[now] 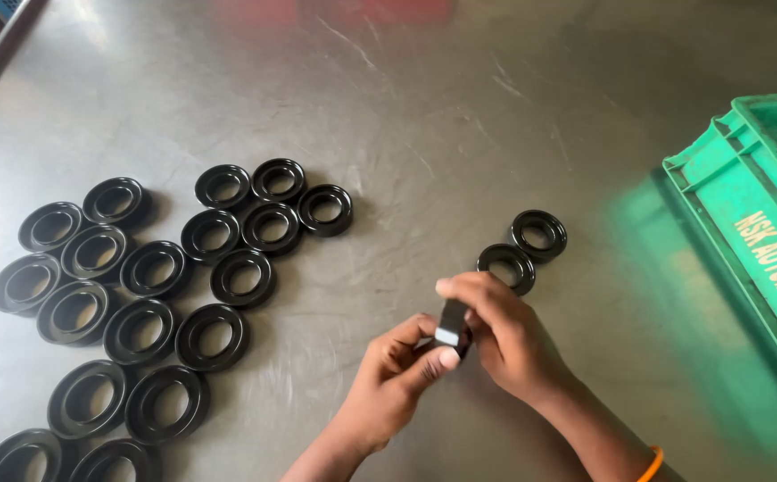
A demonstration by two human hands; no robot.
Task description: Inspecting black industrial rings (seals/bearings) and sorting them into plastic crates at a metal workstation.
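Hands, left point(397, 370) and right point(504, 330), pinch one black ring point(453, 328) on edge above a metal surface point(424, 134); two rings point(522, 252) lie just beyond, many rings point(139, 295) at left, green crate point(754, 214) at right.

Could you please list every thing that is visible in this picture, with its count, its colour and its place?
ring in hand: 1, black, held on edge between both hands at lower centre.
pair of rings: 2, black, flat on the table just beyond the hands, touching each other.
large group of rings: about 19, black, flat on the left half of the table, some cut off by the bottom edge.
crate: 1, green plastic, at the right edge, partly out of view.
table: 1, grey scratched metal, under everything.
bangle: 1, orange, on the right wrist.
left hand: 1, gripping the ring in hand.
right hand: 1, gripping the same ring.
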